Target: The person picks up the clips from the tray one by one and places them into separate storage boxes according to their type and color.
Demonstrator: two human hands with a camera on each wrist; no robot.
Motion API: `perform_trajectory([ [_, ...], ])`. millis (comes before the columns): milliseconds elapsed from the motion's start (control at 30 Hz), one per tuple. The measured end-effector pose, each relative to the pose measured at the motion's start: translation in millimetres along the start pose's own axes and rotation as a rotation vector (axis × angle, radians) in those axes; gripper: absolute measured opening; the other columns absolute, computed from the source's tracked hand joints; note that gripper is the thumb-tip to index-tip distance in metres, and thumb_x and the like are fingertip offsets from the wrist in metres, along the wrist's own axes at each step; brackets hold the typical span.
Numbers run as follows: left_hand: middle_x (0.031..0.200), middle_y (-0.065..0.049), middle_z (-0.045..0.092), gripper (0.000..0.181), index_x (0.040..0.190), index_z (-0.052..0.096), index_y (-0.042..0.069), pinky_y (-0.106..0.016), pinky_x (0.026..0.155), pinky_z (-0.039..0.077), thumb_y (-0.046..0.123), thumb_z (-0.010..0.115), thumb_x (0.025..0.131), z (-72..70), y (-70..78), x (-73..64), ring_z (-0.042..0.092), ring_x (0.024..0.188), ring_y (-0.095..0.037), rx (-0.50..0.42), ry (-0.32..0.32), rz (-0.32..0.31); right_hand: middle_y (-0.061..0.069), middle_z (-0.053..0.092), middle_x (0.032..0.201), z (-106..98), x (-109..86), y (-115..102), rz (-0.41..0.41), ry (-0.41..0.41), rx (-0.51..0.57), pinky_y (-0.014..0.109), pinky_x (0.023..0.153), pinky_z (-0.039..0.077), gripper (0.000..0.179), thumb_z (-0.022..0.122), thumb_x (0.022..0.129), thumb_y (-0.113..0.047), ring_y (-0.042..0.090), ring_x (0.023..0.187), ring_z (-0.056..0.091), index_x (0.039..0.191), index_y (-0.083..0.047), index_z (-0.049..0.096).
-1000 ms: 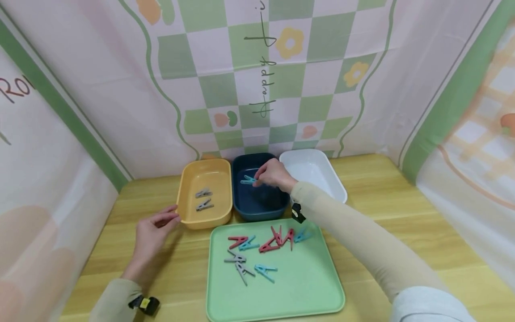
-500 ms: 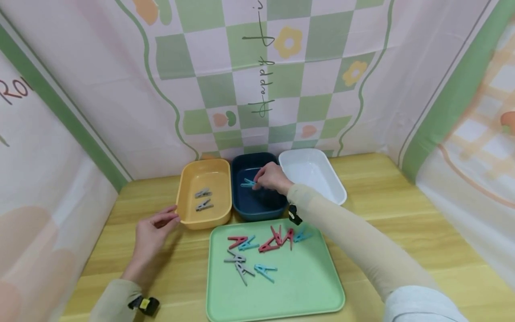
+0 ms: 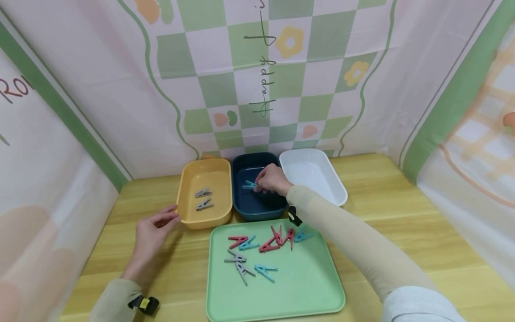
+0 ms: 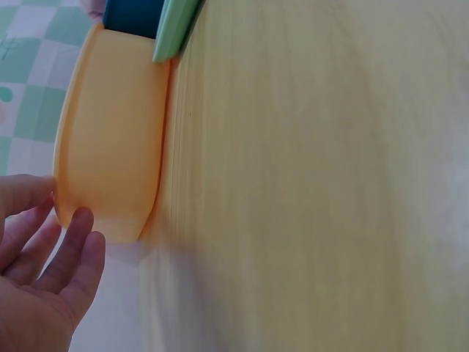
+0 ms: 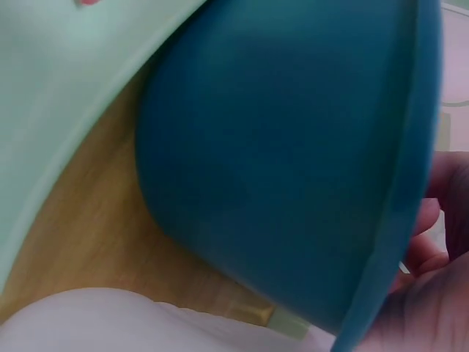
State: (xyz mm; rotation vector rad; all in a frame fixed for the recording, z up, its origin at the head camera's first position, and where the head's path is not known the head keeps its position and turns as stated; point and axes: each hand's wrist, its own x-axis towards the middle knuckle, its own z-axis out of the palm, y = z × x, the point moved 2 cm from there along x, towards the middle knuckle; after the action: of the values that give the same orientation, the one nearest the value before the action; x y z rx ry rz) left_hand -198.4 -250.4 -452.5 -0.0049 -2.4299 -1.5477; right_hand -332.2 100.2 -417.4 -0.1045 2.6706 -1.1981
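In the head view, my right hand (image 3: 272, 178) pinches a light blue clothespin (image 3: 248, 185) inside the dark blue bin (image 3: 260, 213). The bin's wall hides most of that hand in the right wrist view, and the clothespin does not show there. My left hand (image 3: 154, 230) grips the near left rim of the yellow bin (image 3: 205, 221) with its fingertips. Two grey clothespins (image 3: 204, 205) lie inside the yellow bin. On the green tray (image 3: 297, 290) are several red clothespins (image 3: 268, 244), light blue clothespins (image 3: 265, 272) and two grey clothespins (image 3: 243, 270).
A white bin (image 3: 315, 174) stands right of the dark blue one. All three bins sit side by side on the wooden table (image 3: 374, 188), against a patterned cloth backdrop (image 3: 257, 89). The green tray lies just in front of them.
The right hand has lowered slightly within the dark blue bin, still pinching the light blue clothespin. The left hand has stayed on the yellow bin's rim.
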Motion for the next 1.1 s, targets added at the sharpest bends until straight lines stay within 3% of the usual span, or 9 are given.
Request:
perform_trajectory([
  [300,0.128,-0.013,0.073,0.016,0.105,0.08,-0.004,-0.013,0.081,0.057,0.007,0.082,0.094,0.6,1.6,0.1,0.071,0.108,-0.01,0.026,-0.005,0.013,0.009,0.073,0.07,0,-0.6,1,-0.007,-0.034,-0.023,0.026,0.045,0.047,0.016,0.086,0.086,-0.005,0.021,0.056,0.063,0.1,-0.001,0.079],
  [500,0.129,-0.012,0.073,0.016,0.105,0.08,-0.004,-0.013,0.082,0.057,0.007,0.082,0.094,0.9,1.1,0.0,0.071,0.111,-0.016,0.012,-0.006,-0.004,0.012,0.073,0.073,-7,-6.5,-4,-0.046,-0.022,0.002,0.025,0.045,0.045,0.018,0.087,0.086,-0.007,0.024,0.06,0.065,0.102,-0.002,0.079],
  [667,0.132,-0.012,0.072,0.019,0.108,0.08,-0.004,-0.013,0.083,0.056,0.009,0.082,0.095,-1.7,0.1,-2.0,0.07,0.116,-0.02,-0.001,-0.009,-0.017,0.011,0.073,0.08,-12,-21.4,-14,-0.096,-0.038,0.037,0.027,0.048,0.045,0.022,0.087,0.087,-0.009,0.03,0.067,0.065,0.107,-0.002,0.079],
  [867,0.132,-0.012,0.071,0.019,0.108,0.08,-0.003,-0.012,0.083,0.056,0.009,0.082,0.094,-2.9,-1.8,-3.7,0.069,0.117,-0.016,-0.012,-0.005,-0.023,0.004,0.075,0.092,-16,-42.7,-19,-0.17,-0.061,0.071,0.038,0.065,0.058,0.021,0.084,0.09,-0.011,0.03,0.073,0.067,0.107,0.0,0.078],
  [1000,0.131,-0.013,0.072,0.018,0.107,0.08,-0.004,-0.013,0.083,0.056,0.008,0.082,0.094,-1.2,-0.2,-2.7,0.069,0.115,-0.013,-0.014,-0.003,-0.018,0.004,0.075,0.088,-22,-57.6,-18,-0.189,-0.062,0.082,0.045,0.072,0.061,0.018,0.085,0.09,-0.013,0.033,0.077,0.068,0.103,-0.003,0.079],
  [1100,0.13,-0.013,0.072,0.017,0.107,0.079,-0.005,-0.013,0.083,0.056,0.007,0.082,0.094,-0.2,1.3,-2.4,0.069,0.114,-0.012,-0.016,-0.003,-0.015,0.004,0.074,0.085,-26,-68.3,-15,-0.203,-0.064,0.084,0.043,0.07,0.061,0.018,0.086,0.09,-0.015,0.034,0.078,0.068,0.102,-0.003,0.079],
])
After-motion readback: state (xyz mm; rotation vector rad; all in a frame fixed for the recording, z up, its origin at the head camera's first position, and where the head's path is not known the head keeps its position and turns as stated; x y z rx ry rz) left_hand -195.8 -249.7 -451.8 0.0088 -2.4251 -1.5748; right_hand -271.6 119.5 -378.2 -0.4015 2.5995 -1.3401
